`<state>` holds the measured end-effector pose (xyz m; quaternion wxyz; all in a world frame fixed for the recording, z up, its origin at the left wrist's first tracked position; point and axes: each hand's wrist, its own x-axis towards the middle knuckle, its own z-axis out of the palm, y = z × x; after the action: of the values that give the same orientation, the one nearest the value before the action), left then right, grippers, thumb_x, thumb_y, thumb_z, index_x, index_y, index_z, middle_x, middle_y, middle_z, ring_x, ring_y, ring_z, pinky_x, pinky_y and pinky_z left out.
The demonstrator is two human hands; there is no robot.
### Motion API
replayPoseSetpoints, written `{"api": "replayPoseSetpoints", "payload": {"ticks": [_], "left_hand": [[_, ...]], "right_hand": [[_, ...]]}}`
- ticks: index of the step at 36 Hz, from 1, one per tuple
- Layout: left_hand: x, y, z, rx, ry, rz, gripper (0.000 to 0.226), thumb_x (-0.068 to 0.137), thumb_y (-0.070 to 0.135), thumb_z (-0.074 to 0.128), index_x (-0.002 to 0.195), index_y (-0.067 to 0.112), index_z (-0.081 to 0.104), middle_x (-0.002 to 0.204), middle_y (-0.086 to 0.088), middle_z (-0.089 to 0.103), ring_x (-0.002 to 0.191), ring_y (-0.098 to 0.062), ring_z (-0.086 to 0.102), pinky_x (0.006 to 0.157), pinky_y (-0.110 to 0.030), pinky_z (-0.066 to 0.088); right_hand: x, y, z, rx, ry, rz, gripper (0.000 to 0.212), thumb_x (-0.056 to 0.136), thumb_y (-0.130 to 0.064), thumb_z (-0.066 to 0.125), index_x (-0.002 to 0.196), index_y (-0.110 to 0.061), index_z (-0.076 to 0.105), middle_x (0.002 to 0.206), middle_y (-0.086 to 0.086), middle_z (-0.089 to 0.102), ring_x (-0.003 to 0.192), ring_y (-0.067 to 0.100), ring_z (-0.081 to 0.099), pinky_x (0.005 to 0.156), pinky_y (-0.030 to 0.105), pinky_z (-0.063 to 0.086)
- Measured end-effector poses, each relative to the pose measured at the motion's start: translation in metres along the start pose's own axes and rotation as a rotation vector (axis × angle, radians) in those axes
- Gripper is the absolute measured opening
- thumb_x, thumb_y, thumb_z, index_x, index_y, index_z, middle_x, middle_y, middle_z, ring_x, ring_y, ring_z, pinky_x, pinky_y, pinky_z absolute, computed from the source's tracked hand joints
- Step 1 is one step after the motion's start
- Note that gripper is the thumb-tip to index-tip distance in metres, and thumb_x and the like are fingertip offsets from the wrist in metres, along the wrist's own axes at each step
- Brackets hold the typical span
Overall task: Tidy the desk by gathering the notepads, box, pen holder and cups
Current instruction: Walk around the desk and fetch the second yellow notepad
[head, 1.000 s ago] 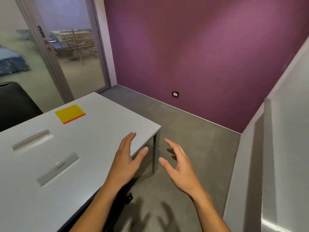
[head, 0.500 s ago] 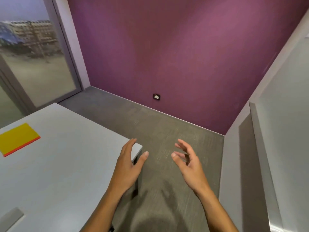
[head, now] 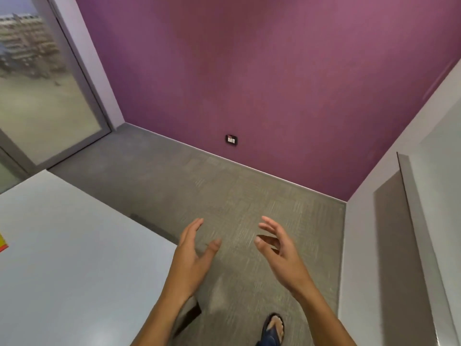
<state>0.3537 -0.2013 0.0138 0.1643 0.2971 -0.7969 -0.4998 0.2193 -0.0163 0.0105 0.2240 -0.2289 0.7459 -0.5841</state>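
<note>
A grey desk (head: 74, 265) fills the lower left of the head view. Only a sliver of a yellow notepad with a red edge (head: 2, 243) shows on it at the far left border. My left hand (head: 192, 258) hovers past the desk's right corner, fingers spread, holding nothing. My right hand (head: 279, 250) is raised over the carpet to the right of it, palm turned inward, fingers apart and empty. No box, pen holder or cups are in view.
Grey carpet (head: 224, 196) runs to a purple wall (head: 249, 71) with a socket (head: 231, 139). A glass door (head: 37, 96) stands at the left. A light grey wall with a panel (head: 411, 245) is on the right. My sandalled foot (head: 274, 328) is below.
The view has swung to the right: the desk and yellow notepad slid to the left edge, and the two flat strips on the desk left the frame. Both hands stayed open and empty.
</note>
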Motion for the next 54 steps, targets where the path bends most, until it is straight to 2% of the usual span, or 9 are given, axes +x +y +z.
{"api": "replayPoseSetpoints", "payload": {"ticks": [13, 18, 21, 30, 37, 41, 45, 49, 54], "left_hand": [[0.153, 0.07, 0.087, 0.027, 0.136, -0.034, 0.072, 0.087, 0.061, 0.055, 0.15, 0.032, 0.035, 0.157, 0.014, 0.032, 0.135, 0.005, 0.03, 0.108, -0.022, 0.026], [0.192, 0.073, 0.099, 0.014, 0.175, -0.08, 0.073, 0.087, 0.061, 0.055, 0.15, 0.033, 0.033, 0.157, 0.015, 0.03, 0.138, 0.003, 0.029, 0.109, -0.023, 0.026], [0.219, 0.063, 0.1, 0.015, 0.206, -0.108, 0.071, 0.087, 0.062, 0.055, 0.149, 0.036, 0.033, 0.157, 0.017, 0.03, 0.139, 0.003, 0.03, 0.11, -0.023, 0.025], [0.321, 0.022, 0.058, -0.025, 0.295, -0.16, 0.075, 0.082, 0.07, 0.054, 0.148, 0.041, 0.032, 0.156, 0.02, 0.029, 0.133, 0.011, 0.027, 0.104, -0.015, 0.023], [0.402, 0.003, -0.017, -0.023, 0.423, -0.2, 0.065, 0.09, 0.045, 0.064, 0.147, 0.026, 0.039, 0.154, 0.01, 0.035, 0.134, 0.008, 0.029, 0.095, 0.01, 0.013], [0.436, -0.013, -0.074, -0.05, 0.537, -0.249, 0.062, 0.09, 0.041, 0.065, 0.145, 0.026, 0.041, 0.153, 0.01, 0.037, 0.138, 0.002, 0.031, 0.1, 0.007, 0.014], [0.44, -0.019, -0.096, -0.125, 0.587, -0.295, 0.069, 0.083, 0.049, 0.062, 0.145, 0.025, 0.042, 0.151, 0.009, 0.038, 0.141, -0.004, 0.033, 0.117, -0.022, 0.024], [0.458, -0.041, -0.128, -0.159, 0.69, -0.365, 0.072, 0.082, 0.046, 0.064, 0.146, 0.022, 0.041, 0.152, 0.006, 0.04, 0.143, -0.011, 0.037, 0.12, -0.036, 0.031], [0.488, -0.069, -0.164, -0.115, 0.757, -0.44, 0.076, 0.079, 0.059, 0.061, 0.145, 0.031, 0.039, 0.153, 0.013, 0.039, 0.14, -0.007, 0.04, 0.11, -0.025, 0.034]], "right_hand": [[0.2, 0.0, -0.102, -0.027, -0.188, -0.046, 0.047, 0.097, -0.034, 0.067, 0.139, -0.045, 0.049, 0.138, -0.017, 0.056, 0.118, -0.01, 0.057, 0.086, 0.01, 0.051], [0.263, -0.004, -0.11, -0.032, -0.256, -0.061, 0.049, 0.097, -0.036, 0.068, 0.142, -0.042, 0.05, 0.136, -0.019, 0.057, 0.117, -0.01, 0.058, 0.086, 0.008, 0.05], [0.299, -0.004, -0.1, -0.034, -0.301, -0.061, 0.047, 0.097, -0.037, 0.068, 0.14, -0.046, 0.05, 0.136, -0.02, 0.057, 0.118, -0.009, 0.058, 0.088, 0.014, 0.052], [0.41, -0.025, -0.028, -0.077, -0.457, -0.067, 0.046, 0.097, -0.036, 0.068, 0.137, -0.05, 0.05, 0.137, -0.021, 0.057, 0.122, 0.001, 0.059, 0.098, 0.023, 0.051], [0.515, -0.06, 0.061, -0.118, -0.565, -0.115, 0.045, 0.097, -0.033, 0.068, 0.137, -0.047, 0.051, 0.137, -0.019, 0.057, 0.12, 0.001, 0.06, 0.099, 0.026, 0.052], [0.566, -0.08, 0.128, -0.119, -0.665, -0.127, 0.044, 0.097, -0.032, 0.068, 0.136, -0.046, 0.052, 0.136, -0.022, 0.057, 0.12, 0.0, 0.06, 0.096, 0.023, 0.051], [0.581, -0.083, 0.161, -0.108, -0.742, -0.112, 0.043, 0.097, -0.032, 0.068, 0.135, -0.045, 0.053, 0.135, -0.023, 0.057, 0.114, -0.007, 0.061, 0.088, 0.015, 0.053], [0.62, -0.089, 0.219, -0.122, -0.881, -0.092, 0.043, 0.097, -0.03, 0.067, 0.133, -0.049, 0.052, 0.137, -0.024, 0.055, 0.115, -0.006, 0.06, 0.091, 0.017, 0.052], [0.669, -0.093, 0.288, -0.141, -1.008, -0.098, 0.044, 0.092, -0.044, 0.068, 0.131, -0.054, 0.052, 0.136, -0.028, 0.055, 0.115, -0.011, 0.058, 0.09, 0.013, 0.05]]}}
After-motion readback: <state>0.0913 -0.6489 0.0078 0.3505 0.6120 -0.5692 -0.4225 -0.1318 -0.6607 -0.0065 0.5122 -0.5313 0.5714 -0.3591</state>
